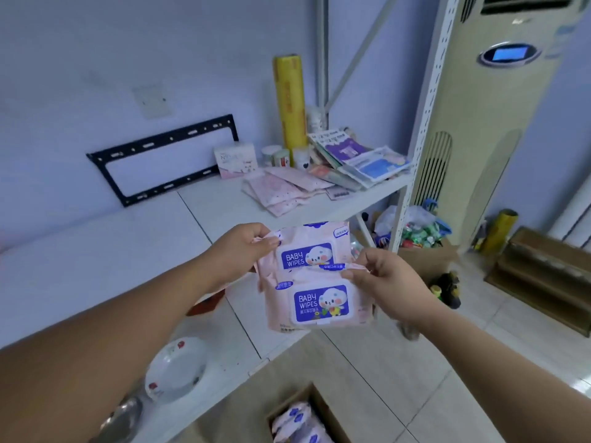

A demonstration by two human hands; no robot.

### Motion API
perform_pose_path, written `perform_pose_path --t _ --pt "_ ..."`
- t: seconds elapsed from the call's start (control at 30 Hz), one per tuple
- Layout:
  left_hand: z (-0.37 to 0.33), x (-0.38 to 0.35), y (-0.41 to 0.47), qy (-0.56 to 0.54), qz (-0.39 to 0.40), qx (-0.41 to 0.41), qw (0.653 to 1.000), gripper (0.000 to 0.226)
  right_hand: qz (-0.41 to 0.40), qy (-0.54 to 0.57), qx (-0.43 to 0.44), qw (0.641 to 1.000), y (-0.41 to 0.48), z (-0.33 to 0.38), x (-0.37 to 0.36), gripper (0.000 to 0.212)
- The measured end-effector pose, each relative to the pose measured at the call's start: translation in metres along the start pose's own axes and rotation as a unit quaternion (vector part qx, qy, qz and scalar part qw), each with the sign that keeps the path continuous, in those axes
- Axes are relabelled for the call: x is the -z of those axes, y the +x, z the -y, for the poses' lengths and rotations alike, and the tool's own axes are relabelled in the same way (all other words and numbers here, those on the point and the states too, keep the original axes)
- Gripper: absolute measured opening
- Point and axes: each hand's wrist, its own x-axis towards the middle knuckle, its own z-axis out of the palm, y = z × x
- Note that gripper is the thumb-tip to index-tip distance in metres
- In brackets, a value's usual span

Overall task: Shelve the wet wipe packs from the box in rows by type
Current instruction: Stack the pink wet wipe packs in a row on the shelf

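Forearms (96, 362): both bare, 1 from each bottom corner, pretty much filling the lower frame.
Shelf (96, 266): smooth white boards with thin seams between panels, and a perforated white upright (425, 129) at the right end.
Room: pale bluish wall (96, 59), glossy light floor tiles (399, 378), and a tall beige air conditioner (489, 123) with a small blue screen, right of the shelf.
Shelf clutter: a black metal bracket (163, 158) leans on the wall. At the far end are an upright yellow roll (289, 100), flat pink packets (281, 190) and a fanned pile of leaflets (361, 158). A white plate (176, 366) with red flowers sits at the near end.
Box (323, 410): open brown cardboard, on the floor at the bottom edge, with more pink packs (297, 420) inside.
Upper pack (307, 251): soft pink plastic pouch, held in the air over the shelf's front edge, overlapping the lower pack (319, 302).
Left hand (243, 247): thumb and fingers pinch the upper pack's crimped left edge.
Right hand (387, 279): thumb and curled fingers pinch a seam where the 2 packs overlap. Can't tell whose seam.
Writing: "BABY WIPES" in white on each rounded blue flap, next to a cartoon cloud face. The smaller print is unreadable.
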Motion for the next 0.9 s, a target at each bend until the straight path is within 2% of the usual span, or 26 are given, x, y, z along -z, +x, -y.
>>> perform_pose_path --t 0.2,0.37,0.7,0.9 --pt "-0.005 0.085 -0.048 -0.029 -0.059 0.018 0.998 0.021 0.051 0.0 0.06 0.997 0.021 0.079 -0.036 0.03" --pt "0.022 0.144 -0.093 -0.038 -0.114 0.03 0.992 0.02 0.108 0.02 0.085 0.99 0.029 0.132 -0.093 0.028" --pt "0.127 0.286 -0.211 -0.064 -0.206 0.089 0.972 0.019 0.186 0.026 0.124 0.974 0.03 0.226 -0.281 0.034" --pt "0.197 0.364 -0.275 -0.091 -0.232 0.122 0.961 0.017 0.221 0.032 0.148 0.963 0.02 0.267 -0.4 0.033"
